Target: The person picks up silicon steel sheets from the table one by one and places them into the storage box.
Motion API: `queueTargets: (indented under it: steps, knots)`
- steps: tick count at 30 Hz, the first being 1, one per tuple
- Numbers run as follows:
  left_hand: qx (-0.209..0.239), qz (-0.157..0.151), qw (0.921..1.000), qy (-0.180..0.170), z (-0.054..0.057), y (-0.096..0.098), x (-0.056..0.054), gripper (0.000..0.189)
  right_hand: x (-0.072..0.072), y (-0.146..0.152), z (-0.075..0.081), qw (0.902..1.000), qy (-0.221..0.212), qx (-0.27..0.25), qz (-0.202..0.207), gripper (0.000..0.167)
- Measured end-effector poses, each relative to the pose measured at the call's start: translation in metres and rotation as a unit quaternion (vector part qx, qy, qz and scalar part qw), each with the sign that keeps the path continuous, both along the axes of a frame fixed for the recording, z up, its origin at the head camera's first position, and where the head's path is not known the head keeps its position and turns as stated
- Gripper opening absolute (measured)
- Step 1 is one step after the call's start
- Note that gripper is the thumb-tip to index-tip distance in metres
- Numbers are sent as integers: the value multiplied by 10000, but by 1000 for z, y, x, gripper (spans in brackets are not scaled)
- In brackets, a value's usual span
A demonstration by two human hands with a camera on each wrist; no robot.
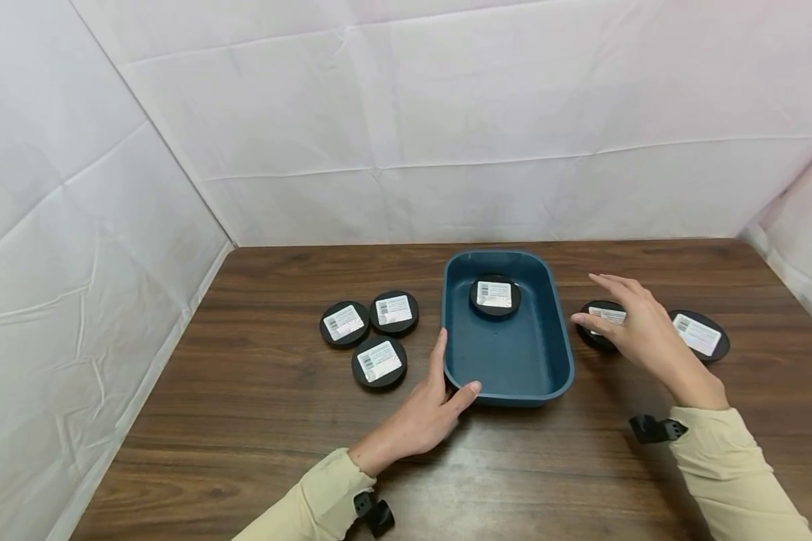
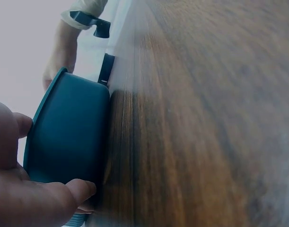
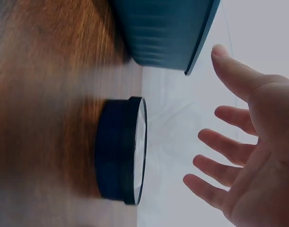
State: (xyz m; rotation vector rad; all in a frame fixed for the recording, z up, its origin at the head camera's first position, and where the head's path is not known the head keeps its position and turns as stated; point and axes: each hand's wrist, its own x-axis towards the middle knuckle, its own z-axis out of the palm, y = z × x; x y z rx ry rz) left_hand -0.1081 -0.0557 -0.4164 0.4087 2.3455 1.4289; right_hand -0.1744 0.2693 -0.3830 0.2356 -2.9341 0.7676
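Now your left hand (image 1: 419,413) grips the blue bin's (image 1: 514,368) near-left corner; your right, fingers loosely open, hovers beside a black tub (image 1: 605,311) at right.

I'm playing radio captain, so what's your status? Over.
Left hand touching bin. Right hand empty, near tub. Another tub inside bin. Nothing visibly in the way.

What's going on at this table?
A person is working with a blue bin and flat, round black containers with white labels. Their left hand rests against the near left corner of the bin, which has one container inside. Their right hand, empty, hovers over a container on the table, with another container nearby. Three more containers sit together left of the bin.
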Motion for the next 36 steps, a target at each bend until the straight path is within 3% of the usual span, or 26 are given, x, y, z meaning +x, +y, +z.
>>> queueTargets:
  steps: [8,32,36]
  knots:
    - [5,28,10000,-6,-1,0,1,84,1,13,-4,9996,-266,-42,25,87]
    - [0,3,10000,33,-2,1,0,84,1,41,-22,9994,-161,-299,62,87]
    - [-6,32,10000,34,-2,1,-1,84,-2,44,-22,9991,-306,-293,34,89]
